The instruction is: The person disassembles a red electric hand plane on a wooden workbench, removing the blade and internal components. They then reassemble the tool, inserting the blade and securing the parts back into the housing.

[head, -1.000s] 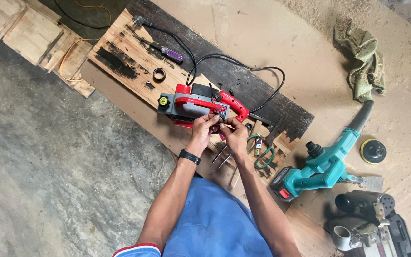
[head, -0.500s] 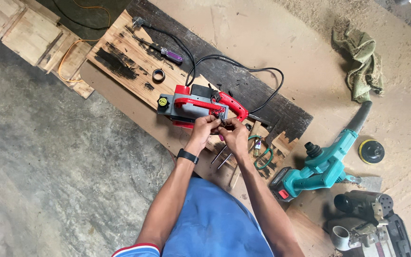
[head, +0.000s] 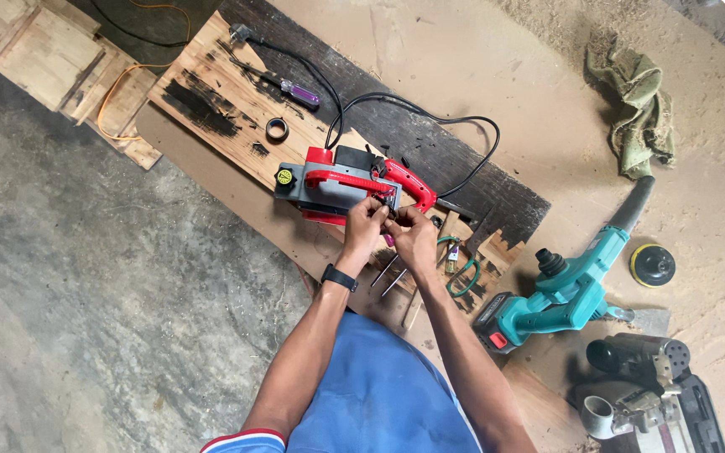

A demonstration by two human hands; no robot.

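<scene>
From the head view, your left hand (head: pixel 364 222) and right hand (head: pixel 413 235) meet at the near side of the red and grey electric planer (head: pixel 341 180), fingers pinched on a small part there; what it is, I cannot tell. The planer lies at the near edge of the wooden board (head: pixel 220 101). Its black cable (head: pixel 430 113) loops over the dark plank (head: pixel 463 168). A teal blower (head: pixel 560 289) lies well apart at your right. At your left the concrete floor (head: pixel 86 294) gives open room.

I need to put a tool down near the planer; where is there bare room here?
Bare concrete floor left of the stained board, and sandy ground beyond the dark plank. Crowded around both hands, left hand, right hand, at the red planer, and right by the teal blower.
</scene>
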